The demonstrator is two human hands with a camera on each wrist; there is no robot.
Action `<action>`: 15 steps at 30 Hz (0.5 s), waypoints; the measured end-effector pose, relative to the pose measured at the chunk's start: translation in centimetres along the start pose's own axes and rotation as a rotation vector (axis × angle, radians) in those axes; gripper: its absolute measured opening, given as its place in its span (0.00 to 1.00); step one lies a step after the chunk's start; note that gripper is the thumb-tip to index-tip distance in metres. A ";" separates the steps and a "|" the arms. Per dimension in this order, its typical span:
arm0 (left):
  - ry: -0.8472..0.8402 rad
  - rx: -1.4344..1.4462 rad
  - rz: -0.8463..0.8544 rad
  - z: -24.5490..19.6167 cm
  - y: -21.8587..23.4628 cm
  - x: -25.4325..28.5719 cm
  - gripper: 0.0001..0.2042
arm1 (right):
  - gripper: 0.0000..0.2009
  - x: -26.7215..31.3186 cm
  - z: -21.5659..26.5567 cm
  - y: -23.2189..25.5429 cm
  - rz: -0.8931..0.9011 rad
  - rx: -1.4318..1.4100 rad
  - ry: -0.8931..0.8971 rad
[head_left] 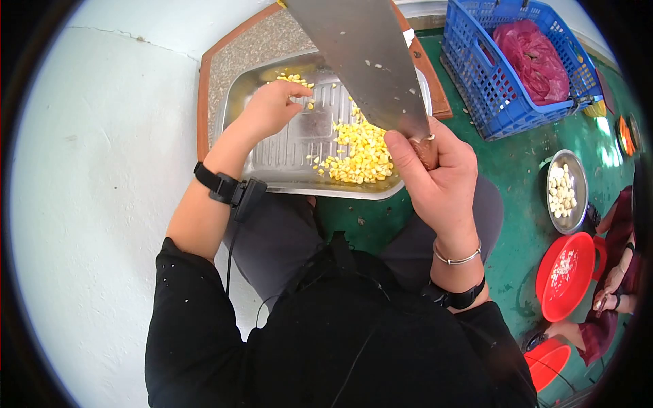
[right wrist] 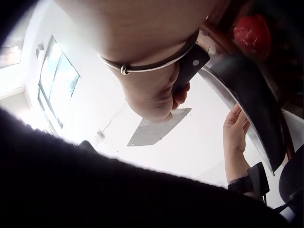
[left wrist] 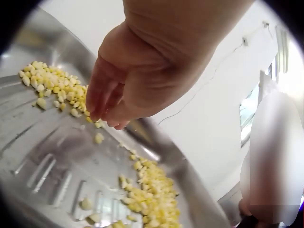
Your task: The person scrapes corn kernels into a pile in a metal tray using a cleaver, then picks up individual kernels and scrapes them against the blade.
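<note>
My right hand [head_left: 442, 173] grips the brown handle of a broad cleaver [head_left: 374, 61], its blade slanting up over the right part of a metal tray [head_left: 272, 153]. The right wrist view also has that hand [right wrist: 149, 97] and the blade [right wrist: 159, 129]. My left hand [head_left: 272, 109] reaches over the tray's left side, thumb and fingers slightly apart. Yellow corn kernels [head_left: 364, 153] are heaped at the tray's right, with a smaller group [head_left: 292, 79] by the left fingers. In the left wrist view, the left hand's [left wrist: 142, 71] fingertips point down beside kernels [left wrist: 57, 85]; contact is unclear.
The tray rests on a wood-edged speckled board [head_left: 248, 42] beside a white wall. At right are a blue crate [head_left: 496, 102] with a pink bag, a metal bowl [head_left: 578, 183] of pale pieces, red basins [head_left: 571, 292] and another person's arm [head_left: 615, 279].
</note>
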State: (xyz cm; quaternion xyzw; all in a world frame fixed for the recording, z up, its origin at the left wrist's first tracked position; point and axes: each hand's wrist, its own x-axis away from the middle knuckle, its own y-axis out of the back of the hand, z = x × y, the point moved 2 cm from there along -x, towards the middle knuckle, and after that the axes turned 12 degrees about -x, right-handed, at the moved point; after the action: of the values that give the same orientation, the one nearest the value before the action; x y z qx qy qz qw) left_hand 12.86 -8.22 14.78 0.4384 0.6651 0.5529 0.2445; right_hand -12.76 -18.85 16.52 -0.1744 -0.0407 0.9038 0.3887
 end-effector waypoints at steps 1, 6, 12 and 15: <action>-0.072 -0.053 0.003 0.0 -0.6 -0.2 0.10 | 0.11 0.0 0.1 0.0 0.007 0.004 -0.004; -0.170 -0.244 0.065 -0.1 -1.6 -1.3 0.09 | 0.11 -0.2 0.2 0.0 0.027 0.023 0.001; -0.077 -0.268 0.229 -0.5 -1.3 -0.3 0.07 | 0.10 -0.3 0.0 0.0 0.031 0.017 -0.016; 0.089 0.431 0.227 -1.2 -0.5 0.8 0.09 | 0.10 -0.3 0.0 0.0 0.053 0.026 -0.018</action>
State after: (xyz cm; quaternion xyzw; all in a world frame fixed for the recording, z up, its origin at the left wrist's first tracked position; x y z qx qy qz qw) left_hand 11.38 -8.12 14.79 0.5275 0.7243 0.4409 0.0524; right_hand -12.55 -19.04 16.64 -0.1621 -0.0280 0.9158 0.3664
